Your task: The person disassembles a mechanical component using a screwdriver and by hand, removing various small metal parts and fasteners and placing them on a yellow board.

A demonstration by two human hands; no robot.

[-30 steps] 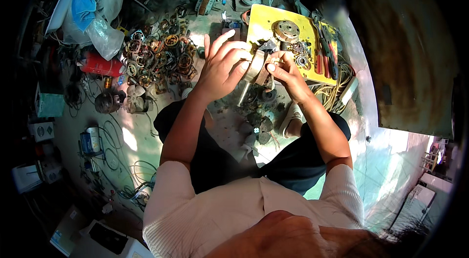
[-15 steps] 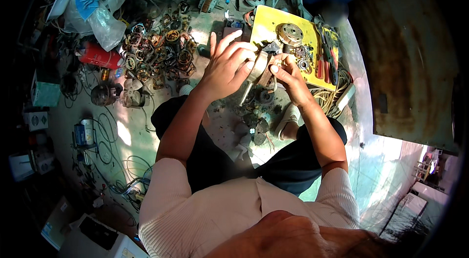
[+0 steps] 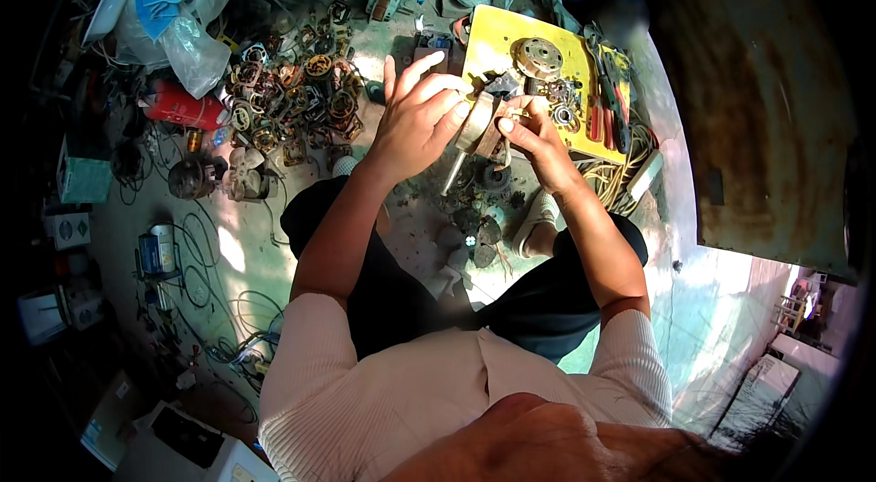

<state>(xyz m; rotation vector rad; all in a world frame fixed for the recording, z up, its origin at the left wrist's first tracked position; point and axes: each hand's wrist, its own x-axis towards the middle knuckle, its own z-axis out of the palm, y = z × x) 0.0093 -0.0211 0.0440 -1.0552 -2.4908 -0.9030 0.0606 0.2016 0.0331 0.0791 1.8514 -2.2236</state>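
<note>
Between my hands, above the floor, is a motor (image 3: 476,124) with a round pale metal housing, a brown laminated side and a shaft that slants down toward me. My left hand (image 3: 415,122) touches the housing with its thumb and index fingertip, its other fingers spread out and raised. My right hand (image 3: 540,143) is closed round the brown side, thumb on top and fingers curled behind. The fingertips' far sides are hidden. Just beyond, a yellow board (image 3: 493,33) bears a round metal end cover (image 3: 539,58), small metal rings and bearings (image 3: 566,113), and red-handled tools (image 3: 602,122).
To the left lies a heap of wound copper stators (image 3: 292,99), with a red cylinder (image 3: 184,105) beside it. Motor housings (image 3: 246,176) and loose cables (image 3: 196,268) lie on the floor. Coiled wire (image 3: 616,176) is by the board. A rusty panel (image 3: 766,117) stands right.
The motor and both hands have shifted very slightly left with almost the same grip. The whole view has moved a little.
</note>
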